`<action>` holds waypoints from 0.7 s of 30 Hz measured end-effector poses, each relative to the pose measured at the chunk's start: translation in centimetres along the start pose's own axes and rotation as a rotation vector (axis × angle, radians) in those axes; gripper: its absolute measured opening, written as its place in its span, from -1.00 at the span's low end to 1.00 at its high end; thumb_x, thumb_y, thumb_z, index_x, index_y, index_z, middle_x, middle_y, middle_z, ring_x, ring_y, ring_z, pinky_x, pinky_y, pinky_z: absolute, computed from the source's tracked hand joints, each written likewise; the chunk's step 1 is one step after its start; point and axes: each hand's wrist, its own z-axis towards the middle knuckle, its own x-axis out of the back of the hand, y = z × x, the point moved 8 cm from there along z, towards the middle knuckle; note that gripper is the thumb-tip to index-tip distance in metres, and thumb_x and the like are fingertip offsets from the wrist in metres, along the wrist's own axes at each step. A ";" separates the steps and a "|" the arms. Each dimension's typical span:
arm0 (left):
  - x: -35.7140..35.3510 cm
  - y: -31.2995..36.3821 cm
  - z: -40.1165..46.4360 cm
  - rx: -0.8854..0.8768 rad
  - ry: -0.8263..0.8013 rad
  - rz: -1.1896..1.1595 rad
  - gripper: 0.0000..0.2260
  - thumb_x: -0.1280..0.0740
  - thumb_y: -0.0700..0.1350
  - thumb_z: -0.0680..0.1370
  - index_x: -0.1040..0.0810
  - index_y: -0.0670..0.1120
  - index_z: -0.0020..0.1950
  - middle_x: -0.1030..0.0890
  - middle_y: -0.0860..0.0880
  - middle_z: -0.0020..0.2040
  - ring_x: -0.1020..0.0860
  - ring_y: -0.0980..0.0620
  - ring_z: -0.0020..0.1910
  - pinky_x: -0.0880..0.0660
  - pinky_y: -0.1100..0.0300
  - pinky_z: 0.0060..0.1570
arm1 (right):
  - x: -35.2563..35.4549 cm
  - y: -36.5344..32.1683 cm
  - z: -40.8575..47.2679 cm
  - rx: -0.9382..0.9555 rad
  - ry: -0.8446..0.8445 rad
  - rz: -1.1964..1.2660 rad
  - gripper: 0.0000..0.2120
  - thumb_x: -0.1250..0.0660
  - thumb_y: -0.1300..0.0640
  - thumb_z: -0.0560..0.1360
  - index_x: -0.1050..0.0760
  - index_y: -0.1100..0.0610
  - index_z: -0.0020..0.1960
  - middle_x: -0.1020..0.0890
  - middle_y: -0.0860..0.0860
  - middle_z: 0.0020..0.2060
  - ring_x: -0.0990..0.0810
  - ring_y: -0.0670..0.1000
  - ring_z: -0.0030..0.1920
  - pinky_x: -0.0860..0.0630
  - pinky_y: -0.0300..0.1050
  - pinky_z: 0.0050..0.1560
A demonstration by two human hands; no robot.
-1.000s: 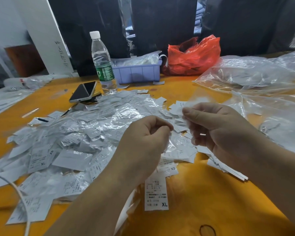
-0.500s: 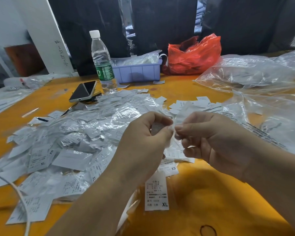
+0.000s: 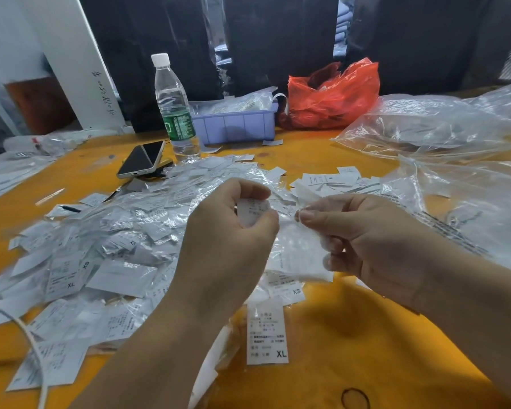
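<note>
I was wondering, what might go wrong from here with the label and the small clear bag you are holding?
The label pinched in the left hand looks curled and may crease or snag on the thin clear bag in the right hand. XS and XL labels lie mixed in the pile, so sizes could get confused.

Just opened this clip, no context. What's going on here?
A person works bare-handed over an orange table. The left hand pinches a small printed label; the right hand pinches a small clear bag beside it, both held above the table. The label looks not yet inside the bag. A pile of labels, many in clear film, covers the table to the left.
</note>
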 end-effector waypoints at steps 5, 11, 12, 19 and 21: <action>0.0 0.8 -0.1 -0.041 -0.017 0.030 -0.75 -0.26 -0.28 0.50 -0.60 0.06 -0.15 -0.61 0.07 -0.23 -0.54 0.00 -0.37 -0.53 0.01 -0.39 | -0.1 0.0 0.2 0.038 0.000 -0.086 -0.87 -0.52 0.11 0.30 -0.68 0.16 -0.21 -0.42 0.04 -0.41 -0.39 -0.08 -0.46 -0.46 -0.21 -0.44; -2.2 -1.3 -0.4 0.173 -0.249 0.104 -0.65 -0.25 0.19 0.49 -0.62 -0.07 -0.15 -0.52 -0.02 -0.38 -0.44 0.14 -0.47 -0.51 -0.05 -0.34 | -0.5 -0.9 0.1 0.130 -0.056 0.020 -0.87 -0.46 0.09 0.27 -0.67 0.13 -0.23 -0.44 0.02 -0.45 -0.43 -0.08 -0.45 -0.48 -0.20 -0.45; -2.4 -1.3 -0.5 0.177 -0.269 0.099 -0.64 -0.26 0.24 0.49 -0.63 -0.04 -0.15 -0.54 0.04 -0.36 -0.45 0.19 -0.48 -0.49 0.04 -0.35 | -0.6 -1.0 0.0 0.139 -0.070 0.043 -0.91 -0.45 0.11 0.29 -0.67 0.11 -0.24 -0.45 0.02 -0.45 -0.43 -0.07 -0.45 -0.48 -0.19 -0.45; -1.6 -2.1 0.1 0.224 -0.174 -0.051 -0.84 -0.40 0.02 0.50 -0.64 -0.02 -0.23 -0.56 0.16 -0.45 -0.48 0.27 -0.47 -0.41 0.22 -0.32 | 0.3 -1.8 0.0 0.133 0.030 0.141 -0.85 -0.27 0.37 0.52 -0.57 0.27 -0.18 -0.65 0.17 -0.33 -0.64 0.04 -0.37 -0.58 -0.13 -0.40; -1.4 -2.2 0.3 0.236 -0.146 -0.117 -0.85 -0.41 0.00 0.50 -0.64 -0.03 -0.23 -0.55 0.16 -0.46 -0.48 0.27 -0.47 -0.39 0.23 -0.30 | 0.9 -2.2 0.0 0.128 0.065 0.199 -0.81 -0.19 0.46 0.53 -0.52 0.29 -0.13 -0.67 0.23 -0.28 -0.68 0.08 -0.34 -0.60 -0.10 -0.41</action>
